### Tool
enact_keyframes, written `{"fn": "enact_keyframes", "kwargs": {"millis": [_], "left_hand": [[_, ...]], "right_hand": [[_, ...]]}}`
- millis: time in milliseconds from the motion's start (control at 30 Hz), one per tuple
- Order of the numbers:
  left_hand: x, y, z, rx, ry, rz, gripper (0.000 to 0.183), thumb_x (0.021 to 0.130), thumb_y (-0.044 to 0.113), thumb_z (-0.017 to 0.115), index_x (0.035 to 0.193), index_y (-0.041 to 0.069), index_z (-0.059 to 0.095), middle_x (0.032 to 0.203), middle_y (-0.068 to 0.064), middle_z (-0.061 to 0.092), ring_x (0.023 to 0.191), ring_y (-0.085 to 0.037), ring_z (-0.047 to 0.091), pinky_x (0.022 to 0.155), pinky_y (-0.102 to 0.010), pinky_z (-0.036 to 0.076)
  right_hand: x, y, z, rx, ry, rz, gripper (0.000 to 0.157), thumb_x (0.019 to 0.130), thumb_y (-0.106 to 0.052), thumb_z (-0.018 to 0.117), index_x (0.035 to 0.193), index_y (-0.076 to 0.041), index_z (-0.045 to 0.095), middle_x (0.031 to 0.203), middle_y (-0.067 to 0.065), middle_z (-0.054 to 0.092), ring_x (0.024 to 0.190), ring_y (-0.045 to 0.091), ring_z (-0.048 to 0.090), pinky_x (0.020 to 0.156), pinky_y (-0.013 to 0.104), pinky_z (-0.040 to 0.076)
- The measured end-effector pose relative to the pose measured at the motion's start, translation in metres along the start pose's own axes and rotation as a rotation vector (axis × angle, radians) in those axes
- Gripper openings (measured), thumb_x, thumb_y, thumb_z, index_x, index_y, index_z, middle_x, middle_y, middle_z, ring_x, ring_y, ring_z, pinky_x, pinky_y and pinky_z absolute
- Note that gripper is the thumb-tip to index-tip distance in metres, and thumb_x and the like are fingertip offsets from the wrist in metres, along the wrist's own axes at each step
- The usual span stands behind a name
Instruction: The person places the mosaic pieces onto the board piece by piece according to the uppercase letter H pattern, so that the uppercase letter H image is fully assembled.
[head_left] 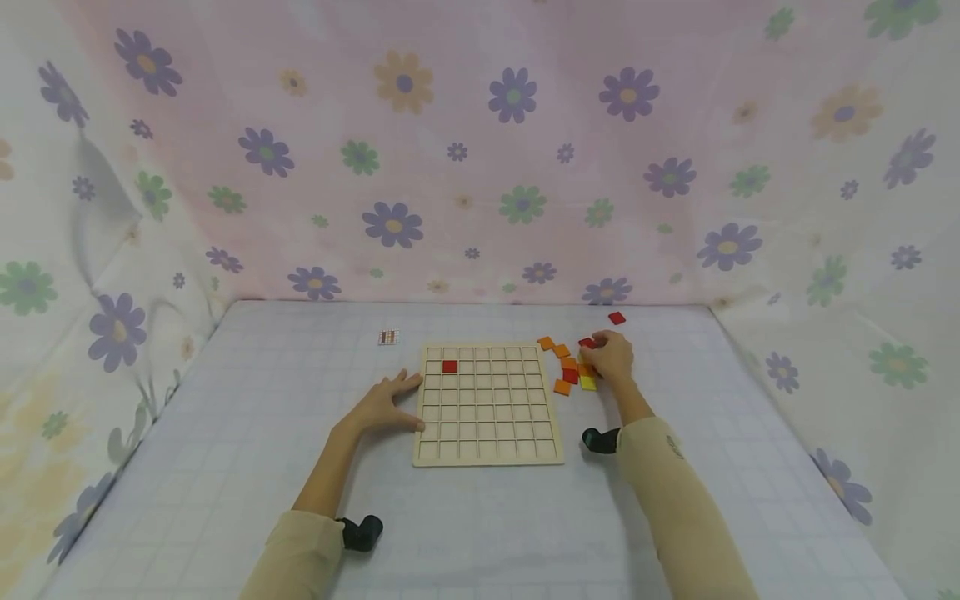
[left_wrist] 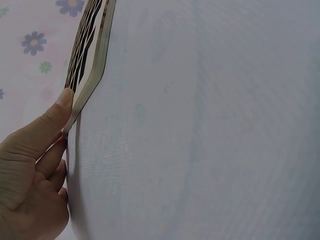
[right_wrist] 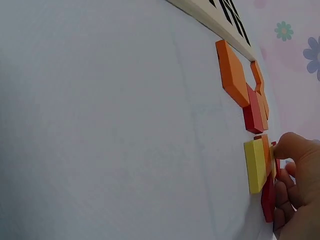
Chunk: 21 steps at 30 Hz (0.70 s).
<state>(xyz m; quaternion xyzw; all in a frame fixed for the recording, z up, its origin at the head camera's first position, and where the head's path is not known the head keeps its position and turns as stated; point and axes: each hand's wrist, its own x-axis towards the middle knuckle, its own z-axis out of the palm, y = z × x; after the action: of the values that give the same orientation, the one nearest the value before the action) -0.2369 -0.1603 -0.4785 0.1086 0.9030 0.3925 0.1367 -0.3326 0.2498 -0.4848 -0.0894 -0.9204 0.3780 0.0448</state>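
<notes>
A pale wooden grid board (head_left: 483, 458) lies on the table, with one red square tile (head_left: 450, 367) in a cell near its upper left. My left hand (head_left: 381, 406) touches the board's left edge, thumb and forefinger spread apart. In the left wrist view the thumb (left_wrist: 62, 100) lies against the board's side. My right hand (head_left: 611, 357) is at the loose tiles right of the board, its fingertips down among them. Close to its thumb, the right wrist view has a yellow tile (right_wrist: 255, 165) and a red tile (right_wrist: 268, 200). Whether a tile is pinched is hidden by the fingers.
Several orange and red tiles, among them an orange tile (head_left: 562, 387), lie between the board and my right hand. One red tile (head_left: 617, 317) sits apart, farther back. A small patterned card (head_left: 387, 337) is at the back left. Flowered cloth (head_left: 465, 167) walls enclose the table.
</notes>
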Motion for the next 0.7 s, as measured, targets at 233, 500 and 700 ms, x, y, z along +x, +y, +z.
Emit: {"fn": "enact_keyframes", "kwargs": {"millis": [233, 500, 700], "left_hand": [[0.000, -0.001, 0.000, 0.011, -0.001, -0.004, 0.091, 0.066, 0.030, 0.085, 0.143, 0.010, 0.041, 0.151, -0.021, 0.022, 0.137, -0.052, 0.007, 0.109, -0.063, 0.010], [0.001, -0.002, -0.001, 0.006, -0.005, -0.007, 0.091, 0.066, 0.030, 0.085, 0.143, 0.010, 0.040, 0.151, -0.021, 0.021, 0.137, -0.052, 0.006, 0.109, -0.063, 0.009], [0.003, -0.002, 0.000, -0.005, -0.002, -0.009, 0.091, 0.065, 0.029, 0.085, 0.142, 0.010, 0.041, 0.151, -0.022, 0.021, 0.137, -0.052, 0.007, 0.110, -0.063, 0.009]], "right_hand": [[0.000, 0.010, -0.001, 0.074, -0.019, -0.060, 0.042, 0.086, -0.016, 0.065, 0.120, 0.007, 0.057, 0.113, 0.025, 0.060, 0.097, 0.033, 0.056, 0.089, 0.042, 0.050], [-0.018, -0.008, 0.005, 0.219, -0.055, -0.214, 0.041, 0.085, -0.014, 0.068, 0.120, 0.006, 0.058, 0.114, 0.024, 0.060, 0.099, 0.032, 0.054, 0.084, 0.033, 0.049], [-0.038, -0.037, 0.028, 0.287, -0.129, -0.452, 0.037, 0.079, -0.006, 0.070, 0.113, 0.008, 0.062, 0.107, 0.025, 0.064, 0.092, 0.035, 0.057, 0.079, 0.035, 0.047]]}}
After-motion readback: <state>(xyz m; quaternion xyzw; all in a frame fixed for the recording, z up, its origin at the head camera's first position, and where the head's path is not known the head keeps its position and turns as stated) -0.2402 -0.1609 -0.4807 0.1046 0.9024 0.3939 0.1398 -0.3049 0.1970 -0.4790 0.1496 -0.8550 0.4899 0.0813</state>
